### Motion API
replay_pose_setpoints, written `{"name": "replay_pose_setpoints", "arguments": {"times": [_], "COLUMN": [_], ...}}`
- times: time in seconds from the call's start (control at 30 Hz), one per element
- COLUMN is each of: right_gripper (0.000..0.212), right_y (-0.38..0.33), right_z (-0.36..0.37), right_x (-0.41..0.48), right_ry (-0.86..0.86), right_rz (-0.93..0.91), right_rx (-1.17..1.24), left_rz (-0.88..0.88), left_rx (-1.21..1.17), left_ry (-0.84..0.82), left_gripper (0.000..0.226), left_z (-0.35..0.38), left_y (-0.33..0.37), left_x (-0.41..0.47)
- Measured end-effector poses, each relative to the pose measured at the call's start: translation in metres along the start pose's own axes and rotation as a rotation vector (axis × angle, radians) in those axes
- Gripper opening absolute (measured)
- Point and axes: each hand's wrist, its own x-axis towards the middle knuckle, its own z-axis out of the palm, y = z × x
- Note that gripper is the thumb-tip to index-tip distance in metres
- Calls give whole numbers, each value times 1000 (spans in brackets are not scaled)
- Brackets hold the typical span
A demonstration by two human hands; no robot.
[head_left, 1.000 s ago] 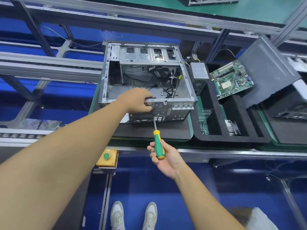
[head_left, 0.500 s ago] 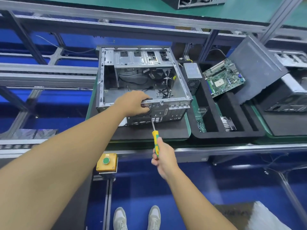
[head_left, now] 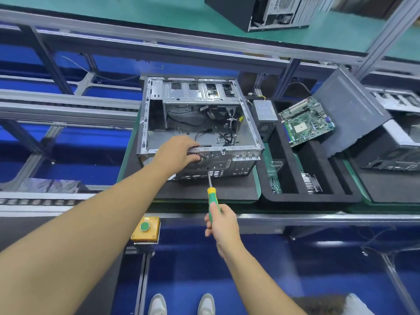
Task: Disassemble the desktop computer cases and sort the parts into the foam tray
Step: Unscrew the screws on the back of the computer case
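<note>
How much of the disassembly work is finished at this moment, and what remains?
Done: the motherboard and power supply already sit in the foam tray, and the open case has its side panel off. In hand: the left hand grips the case's rear edge while the right hand holds the screwdriver with its tip at the rear panel. Left: cables inside, plus another case at right.

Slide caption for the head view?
Left hand grips the open computer case while right hand holds a green screwdriver to its rear panel.

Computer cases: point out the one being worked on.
The open silver case at centre: the left hand grips its near edge, the screwdriver points at it. The black case beyond sits untouched.
</note>
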Motion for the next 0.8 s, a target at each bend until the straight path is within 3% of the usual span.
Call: {"name": "replay_pose_setpoints", "arguments": {"times": [0.13,0.23,0.3,0.4,0.47,0.53,0.67,0.8], "right_gripper": [27,25,22,30,50,51,36,26], "right_y": [7,4,1,-6,-10,-12,-13,4], "right_z": [-2,-11,-13,-14,-18,-20,-18,-12], "right_x": [-5,0,4,6,9,12,12,3], "right_ry": [267,276,131,-124,-274,-343,-244,154], "right_rz": [-359,-420,-257,268,458,517,445,-118], "right_rx": [-756,-842,-480,341,587,623,464,-371], "left_rz": [-41,-66,-79,-100,-110,-117,-121,-122], "left_rx": [6,-4,-5,-6,-15,-24,-40,-44], "left_ry": [-26,-29,-21,-31,-39,-43,-32,-12], "left_gripper": [49,49,48,50,50,50,49,48], "left_z": [-2,-4,-3,-3,-3,-4,-2,0], "left_y": [4,6,7,8,7,7,4,3], "left_x": [-3,-4,-4,-3,-2,-1,-1,-1]}}
